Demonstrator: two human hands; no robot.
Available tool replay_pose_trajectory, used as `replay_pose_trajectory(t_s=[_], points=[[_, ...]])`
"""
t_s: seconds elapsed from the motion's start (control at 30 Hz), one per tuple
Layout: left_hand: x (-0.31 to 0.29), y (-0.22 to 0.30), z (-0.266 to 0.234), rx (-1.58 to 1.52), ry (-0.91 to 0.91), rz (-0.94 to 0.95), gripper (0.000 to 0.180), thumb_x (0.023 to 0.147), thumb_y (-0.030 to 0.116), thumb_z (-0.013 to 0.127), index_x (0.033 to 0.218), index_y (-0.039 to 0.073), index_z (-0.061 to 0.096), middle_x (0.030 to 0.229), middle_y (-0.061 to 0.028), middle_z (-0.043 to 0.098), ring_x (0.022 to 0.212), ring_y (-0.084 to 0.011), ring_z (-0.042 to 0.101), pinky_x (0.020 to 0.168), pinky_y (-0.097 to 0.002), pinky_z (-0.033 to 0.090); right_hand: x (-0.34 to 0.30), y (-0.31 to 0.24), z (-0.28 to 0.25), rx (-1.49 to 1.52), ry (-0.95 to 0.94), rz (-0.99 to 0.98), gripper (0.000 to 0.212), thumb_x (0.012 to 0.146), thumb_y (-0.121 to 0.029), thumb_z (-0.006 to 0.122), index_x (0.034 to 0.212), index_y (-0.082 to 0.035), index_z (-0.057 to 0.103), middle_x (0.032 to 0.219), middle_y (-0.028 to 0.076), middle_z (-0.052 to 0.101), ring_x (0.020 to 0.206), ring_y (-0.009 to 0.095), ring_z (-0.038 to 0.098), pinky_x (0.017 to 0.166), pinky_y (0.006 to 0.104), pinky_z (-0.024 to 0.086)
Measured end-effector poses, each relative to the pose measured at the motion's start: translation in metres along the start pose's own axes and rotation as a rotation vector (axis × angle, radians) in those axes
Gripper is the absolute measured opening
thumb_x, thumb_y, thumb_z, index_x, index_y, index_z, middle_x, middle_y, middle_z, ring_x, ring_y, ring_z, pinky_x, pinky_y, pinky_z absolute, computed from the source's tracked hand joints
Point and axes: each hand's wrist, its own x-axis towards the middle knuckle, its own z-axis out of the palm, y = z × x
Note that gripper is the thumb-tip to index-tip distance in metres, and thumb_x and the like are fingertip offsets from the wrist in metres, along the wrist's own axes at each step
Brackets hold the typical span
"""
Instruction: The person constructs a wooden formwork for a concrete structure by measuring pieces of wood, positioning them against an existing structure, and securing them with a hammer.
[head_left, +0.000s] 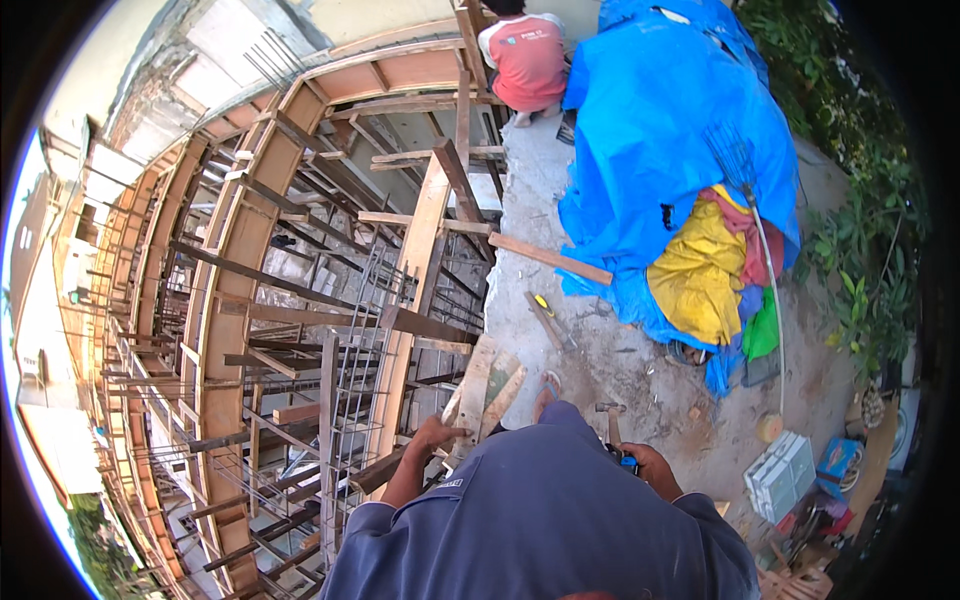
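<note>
My left hand (437, 435) is at the lower end of a short wooden board (473, 393), its fingers closed at the board's edge. Another pale board piece (502, 399) lies against it at an angle. On my right side, my right hand (652, 468) is closed on a small blue-and-black object (628, 462), mostly hidden by my fingers and shirt. Just ahead of that hand is a hammer (612, 412); the lower end of its handle is hidden. My sandalled foot (547, 388) stands on the concrete between the boards and the hammer.
Timber formwork (225, 330) with rebar drops away along the slab's left edge. A loose plank (550, 258) overhangs that edge. A yellow-handled tool (543, 305) lies by a wood strip. Blue tarpaulin (660, 130), a rake (765, 240) and a crouching person (528, 65) are farther off.
</note>
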Motion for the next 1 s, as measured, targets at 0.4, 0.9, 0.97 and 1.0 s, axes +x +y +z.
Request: replay_pose_trajectory(t_s=[0.4, 0.9, 0.97, 1.0], points=[[0.093, 0.115, -0.029, 0.343, -0.070, 0.105, 0.092, 0.056, 0.057, 0.085, 0.120, -0.007, 0.065, 0.113, -0.0270, 0.070, 0.104, -0.0389, 0.068, 0.092, -0.0439, 0.052, -0.078, -0.111, 0.059, -0.303, -0.020, -0.376, 0.033, 0.094, -0.021, 0.068, 0.122, -0.004, 0.064, 0.107, 0.007, 0.070, 0.095, 0.016, 0.064, 0.087, 0.0327, 0.050], [0.270, 0.225, -0.152, 0.307, -0.165, 0.212, 0.097, 0.052, 0.060, 0.085, 0.122, -0.003, 0.065, 0.116, -0.0236, 0.070, 0.107, -0.0367, 0.068, 0.092, -0.0427, 0.052, -0.092, -0.291, 0.162, -0.652, 0.075, -0.633, 0.042, 0.090, -0.023, 0.074, 0.126, -0.003, 0.064, 0.110, 0.008, 0.070, 0.096, 0.015, 0.065, 0.088, 0.0305, 0.050], [0.268, 0.264, -0.176, 0.395, -0.169, 0.169, 0.098, 0.051, 0.061, 0.085, 0.122, -0.003, 0.064, 0.117, -0.0237, 0.069, 0.107, -0.0371, 0.068, 0.092, -0.0435, 0.052, -0.093, -0.318, 0.173, -0.648, 0.121, -0.606, 0.042, 0.090, -0.023, 0.073, 0.126, -0.003, 0.064, 0.111, 0.008, 0.069, 0.097, 0.015, 0.065, 0.088, 0.0307, 0.050], [0.278, 0.267, -0.184, 0.390, -0.174, 0.167, 0.098, 0.051, 0.061, 0.085, 0.122, -0.003, 0.064, 0.117, -0.0237, 0.069, 0.107, -0.0371, 0.068, 0.092, -0.0435, 0.052, -0.092, -0.331, 0.180, -0.651, 0.133, -0.594, 0.042, 0.090, -0.023, 0.073, 0.126, -0.003, 0.064, 0.111, 0.008, 0.069, 0.097, 0.015, 0.065, 0.089, 0.0308, 0.050]])
